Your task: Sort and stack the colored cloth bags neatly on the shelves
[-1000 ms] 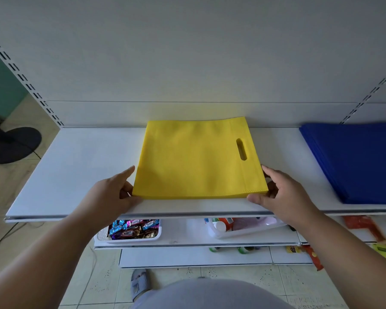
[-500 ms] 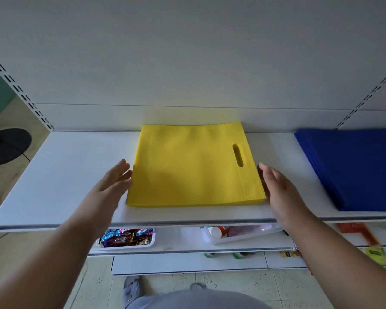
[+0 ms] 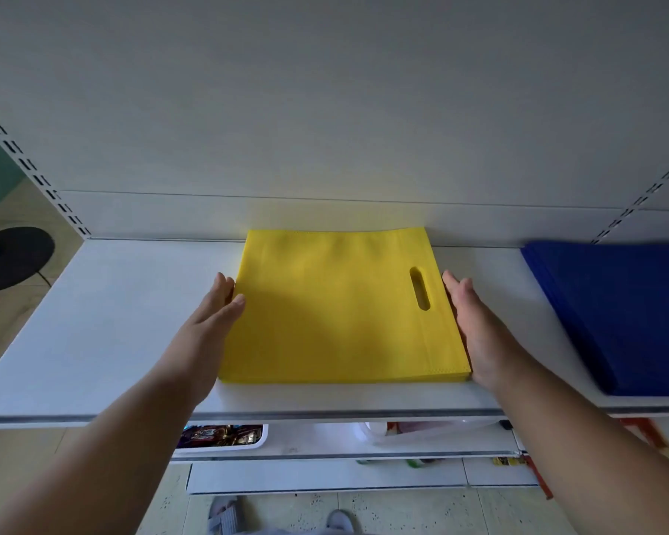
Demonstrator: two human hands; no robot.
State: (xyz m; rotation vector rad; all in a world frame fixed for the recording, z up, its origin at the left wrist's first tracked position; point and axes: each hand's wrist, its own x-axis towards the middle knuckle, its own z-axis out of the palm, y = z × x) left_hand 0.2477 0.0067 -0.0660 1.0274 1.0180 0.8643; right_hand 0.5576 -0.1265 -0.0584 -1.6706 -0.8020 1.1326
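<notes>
A flat stack of yellow non-woven cloth bags (image 3: 337, 307) lies at the centre of the frame on a white metal shelf (image 3: 105, 310). The stack's far edge sits against the shelf's white back panel (image 3: 325, 110). An oblong die-cut handle slot (image 3: 420, 288) is visible near the right edge of the top bag.

The left hand (image 3: 205, 326) lies flat along the left side of the yellow stack, fingers straight and held together, fingertips pointing toward the back panel. The inner edge of the hand touches the stack's side. The right hand (image 3: 476, 326) mirrors it on the right side, fingers straight and together, its inner edge against the stack's right edge. Neither hand grips the fabric; both are extended, bracketing the stack between them.

A stack of dark blue cloth bags (image 3: 618, 314) occupies the same shelf at the right of the frame, apart from the yellow stack.

Below the shelf, at lower centre, a white tray of wrapped sweets (image 3: 221, 436) rests on a lower shelf. A grey slipper (image 3: 225, 515) shows on the tiled floor at the bottom edge. A black round base (image 3: 12, 256) stands on the floor at the left edge.
</notes>
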